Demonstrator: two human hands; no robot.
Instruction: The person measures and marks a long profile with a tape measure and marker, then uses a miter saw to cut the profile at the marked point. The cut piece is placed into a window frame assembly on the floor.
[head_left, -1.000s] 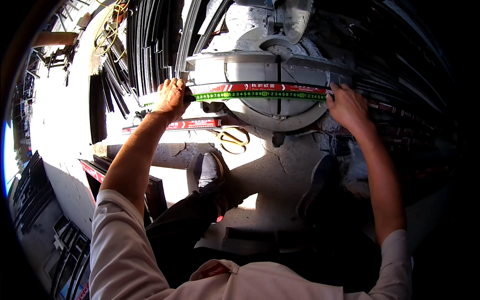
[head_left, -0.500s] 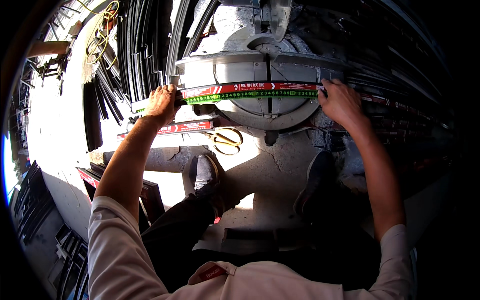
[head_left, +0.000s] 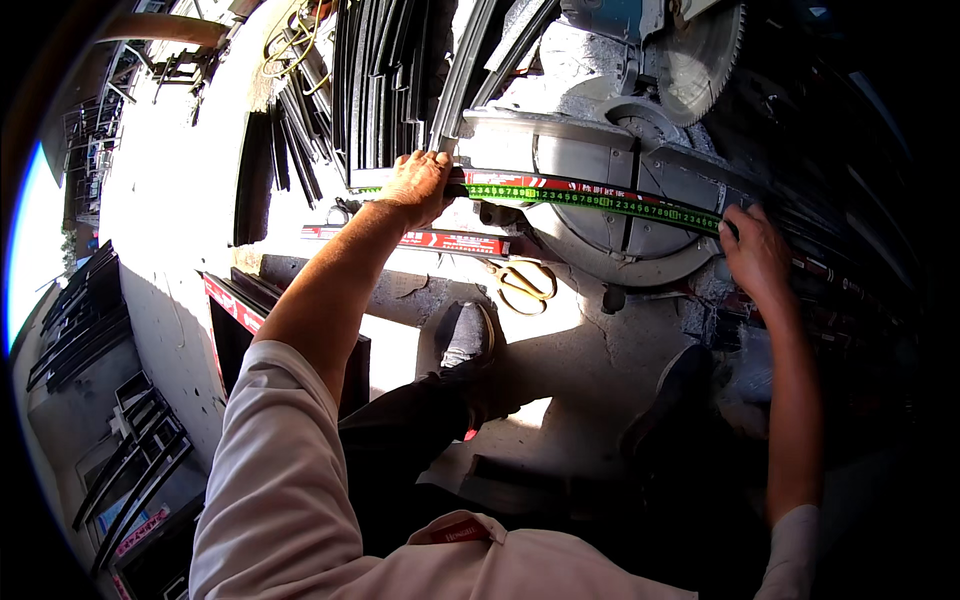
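Tape measure [head_left: 565, 197] sits further right in view, now hiding more of the strip's [head_left: 520, 181] red label. It crosses the saw base [head_left: 590, 155]. Left fingers [head_left: 432, 161] curl over tape and strip; right fingers [head_left: 741, 215] pinch tape. Keep it taut, parallel.

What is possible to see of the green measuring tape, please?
The measuring tape is a thin, flexible-looking strip, bright green with a printed scale, darker toward the right. Stretched out, it runs along the near side of the red-and-black bar, across the saw base. Its left part passes behind the left hand; the right hand holds its right part.
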